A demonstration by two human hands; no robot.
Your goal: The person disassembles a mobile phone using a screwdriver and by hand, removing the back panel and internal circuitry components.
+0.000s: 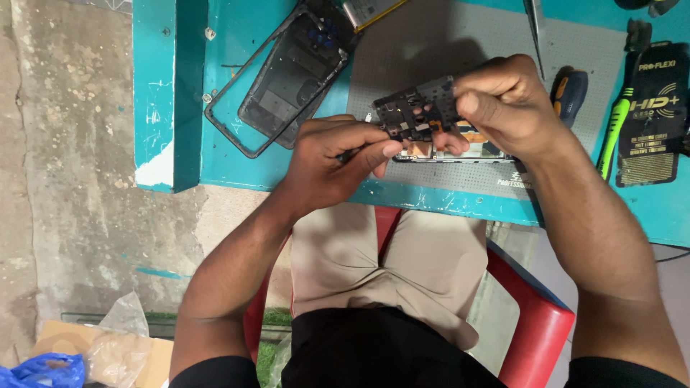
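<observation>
My right hand [503, 100] grips a black inner phone frame piece [420, 108] and holds it tilted above the grey work mat [431, 43]. My left hand [334, 154] pinches a thin dark tool [352, 152] whose tip touches the piece's left edge. Under both hands lies an opened phone body [449, 152] with parts exposed, mostly hidden by my fingers.
A black phone back cover [287, 79] lies on the teal table [237, 154] to the left. At the right are a blue-handled tool [571, 93], a green tool [614, 129] and a black packet [658, 115]. A red chair [535, 316] is under me; a concrete floor [65, 179] lies left.
</observation>
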